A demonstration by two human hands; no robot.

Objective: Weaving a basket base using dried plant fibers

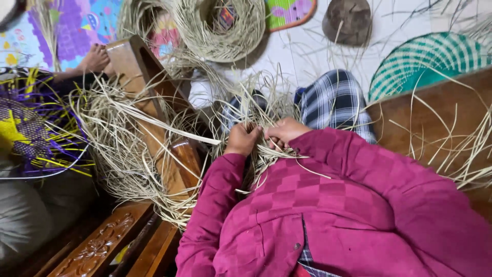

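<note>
My left hand (242, 138) and right hand (285, 132) both pinch pale straw strands (256, 110), grip pressed together; far off, a half-woven straw basket (220, 31) holds loose strands.

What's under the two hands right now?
Pale straw strands bunch under the left hand and right hand, over a plaid-clad leg. The woven part itself is covered by the hands.

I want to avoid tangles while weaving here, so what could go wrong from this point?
1. Both hands, left hand and right hand, pinch straw strands close together; a slip could loosen the weave.
2. The loose straw pile draped over the wooden armrest could snag or tangle with the working strands.
</note>
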